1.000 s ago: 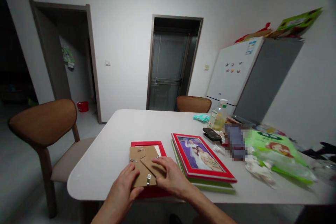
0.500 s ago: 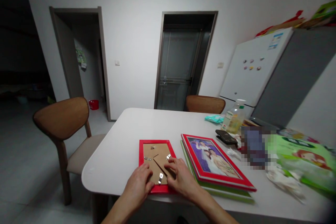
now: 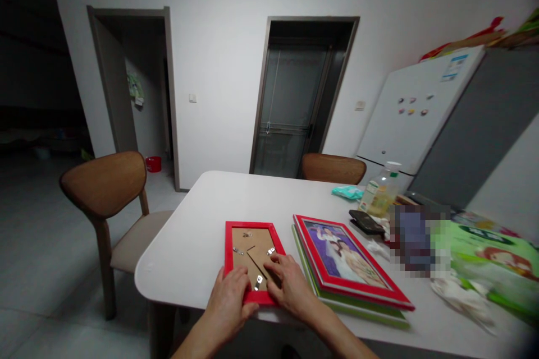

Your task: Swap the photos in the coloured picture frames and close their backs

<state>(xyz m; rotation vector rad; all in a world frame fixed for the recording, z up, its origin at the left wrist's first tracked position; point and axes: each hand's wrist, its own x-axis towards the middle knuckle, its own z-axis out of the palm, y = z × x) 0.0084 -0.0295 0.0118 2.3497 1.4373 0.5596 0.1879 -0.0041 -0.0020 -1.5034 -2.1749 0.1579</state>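
A red picture frame (image 3: 228, 241) lies face down at the table's near edge, its brown backing board (image 3: 250, 244) showing. Several metal clips sit around the board, and a slit marks a flap in its middle. My left hand (image 3: 231, 294) grips the frame's lower left corner, thumb along the near rim. My right hand (image 3: 290, 286) is at the frame's lower right, fingers bent over the board by the slit; its fingertips partly cover the right side. Just right of this hand, another red frame with a photo (image 3: 349, 255) lies face up on a green frame (image 3: 366, 311).
On the white table (image 3: 189, 224) to the right are a black phone-like object (image 3: 366, 222), a bottle (image 3: 381, 190), a teal packet (image 3: 347, 192), crumpled tissue (image 3: 463, 297) and a green package (image 3: 492, 252). Wooden chairs stand at the left (image 3: 105, 185) and far side (image 3: 332, 168).
My left hand has shifted slightly, its thumb now further along the near rim. The right hand stays on the frame. The view has turned a little to the left.
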